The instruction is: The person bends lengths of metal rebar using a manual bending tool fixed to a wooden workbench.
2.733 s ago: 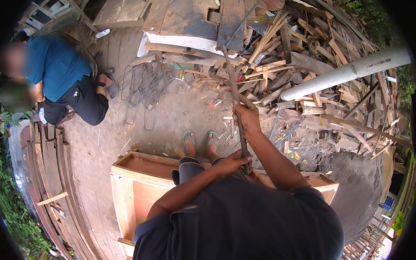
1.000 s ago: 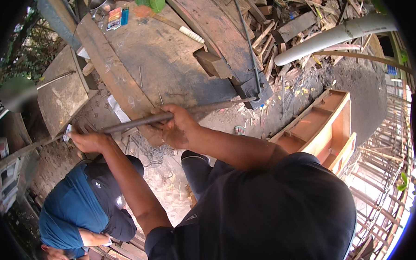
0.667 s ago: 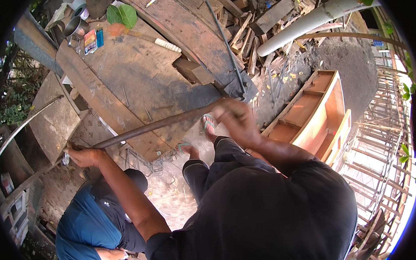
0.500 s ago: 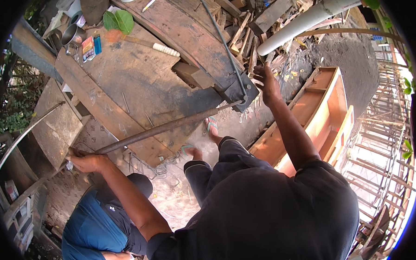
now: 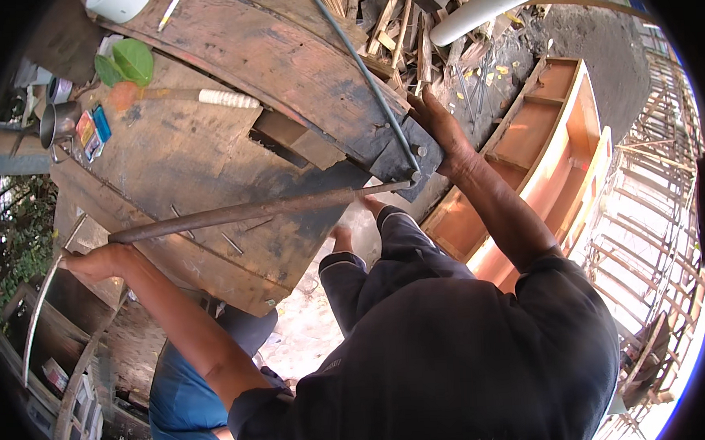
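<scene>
Rust-brown pipe [image 5: 242,215] slants across the frame's left and centre, above a worn wooden bench [image 5: 193,168]. The left hand [image 5: 99,263] is at its left end; I cannot tell whether its grip is closed. Right of centre, the right hand [image 5: 445,136] touches the bench's dark corner block [image 5: 389,162], its grip unclear.
</scene>
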Available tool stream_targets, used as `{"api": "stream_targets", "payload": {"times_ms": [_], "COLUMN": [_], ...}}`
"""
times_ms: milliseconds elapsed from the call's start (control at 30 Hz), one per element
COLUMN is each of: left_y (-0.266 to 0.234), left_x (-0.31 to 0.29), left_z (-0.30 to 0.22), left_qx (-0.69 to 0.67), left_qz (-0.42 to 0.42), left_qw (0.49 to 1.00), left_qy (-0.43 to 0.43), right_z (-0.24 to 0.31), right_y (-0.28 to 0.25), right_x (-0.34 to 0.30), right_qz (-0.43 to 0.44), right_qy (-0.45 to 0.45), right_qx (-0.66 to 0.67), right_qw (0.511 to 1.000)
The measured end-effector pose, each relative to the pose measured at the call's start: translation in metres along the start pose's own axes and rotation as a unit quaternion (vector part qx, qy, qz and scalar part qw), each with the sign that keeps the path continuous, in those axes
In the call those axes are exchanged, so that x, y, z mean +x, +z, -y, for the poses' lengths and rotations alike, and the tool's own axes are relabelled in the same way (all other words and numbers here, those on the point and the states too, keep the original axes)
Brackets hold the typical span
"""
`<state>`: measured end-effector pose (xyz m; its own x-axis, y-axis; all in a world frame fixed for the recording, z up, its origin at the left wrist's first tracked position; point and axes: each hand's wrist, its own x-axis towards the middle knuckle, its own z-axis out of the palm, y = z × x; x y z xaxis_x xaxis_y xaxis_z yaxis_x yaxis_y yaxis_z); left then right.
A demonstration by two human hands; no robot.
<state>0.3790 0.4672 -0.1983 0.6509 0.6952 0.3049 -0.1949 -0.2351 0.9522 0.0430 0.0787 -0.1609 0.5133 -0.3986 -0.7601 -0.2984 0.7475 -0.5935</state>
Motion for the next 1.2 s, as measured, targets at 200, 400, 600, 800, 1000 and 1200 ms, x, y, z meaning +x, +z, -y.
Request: {"api": "stream_targets", "payload": {"times_ms": [200,400,600,800,1000,1200], "left_y": [0.089,0.154,0.134,0.085,0.023,-0.103], "left_x": [0.004,-0.011,0.0,-0.022,0.021,0.005], "left_z": [0.01,0.011,0.025,0.006,-0.014,-0.163], "left_qx": [-0.045,-0.134,-0.065,-0.094,-0.278,-0.489], "left_qz": [-0.003,-0.022,-0.029,0.083,0.272,0.328], "left_qw": [0.998,0.989,0.991,0.963,0.822,0.752], "left_qy": [0.042,0.062,0.116,-0.238,-0.416,-0.295], "right_z": [0.004,-0.007,-0.013,-0.016,0.01,0.071], "right_y": [-0.001,-0.026,-0.039,-0.042,-0.034,0.017], "right_x": [0.001,0.019,0.032,0.034,0.03,0.016], "right_qz": [-0.037,0.013,0.028,0.036,-0.087,0.069], "right_qy": [-0.012,-0.006,-0.006,0.037,-0.377,-0.313], "right_qx": [-0.037,-0.007,0.001,0.044,-0.413,-0.653], "right_qw": [0.999,1.0,1.0,0.998,0.824,0.686]}}
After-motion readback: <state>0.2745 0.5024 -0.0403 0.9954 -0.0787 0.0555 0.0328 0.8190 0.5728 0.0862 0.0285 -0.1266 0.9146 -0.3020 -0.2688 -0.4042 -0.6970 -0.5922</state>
